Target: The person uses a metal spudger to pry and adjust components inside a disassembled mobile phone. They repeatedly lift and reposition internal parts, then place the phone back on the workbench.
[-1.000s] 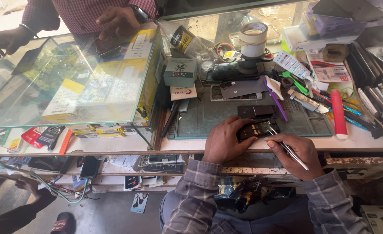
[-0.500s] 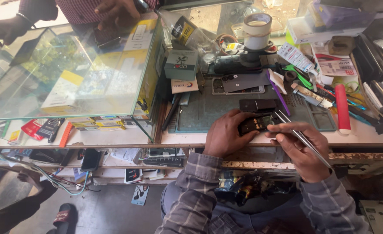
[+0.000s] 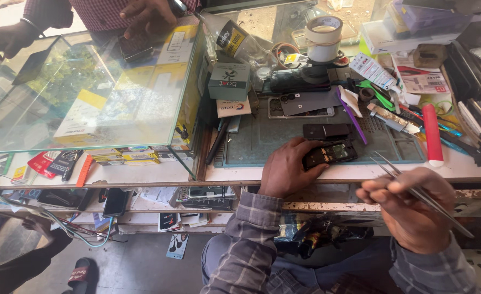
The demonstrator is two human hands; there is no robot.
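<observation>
Counter: a pale work surface that runs the width of the view, crowded with tools and parts toward its far and right edges.
Glass case: stands on the counter's left half, boxes visible through its top; another person's hands rest on its far edge.
Mat: grey-green work mat near the counter's front edge, right of the glass case.
Left hand: lies over the counter's front edge on the mat, fingers closed around the left end of the opened phone.
Right hand: raised in front of the counter's front edge, apart from the phone; fingers pinched shut on the tweezers.
Opened phone: small and dark, its insides showing, flat on the mat just inside the front edge.
Red tube: lies at the mat's right edge.
Tape roll: pale, at the counter's far edge.
Tweezers: thin metal pair, tips pointing up-left toward the phone, not touching it.
</observation>
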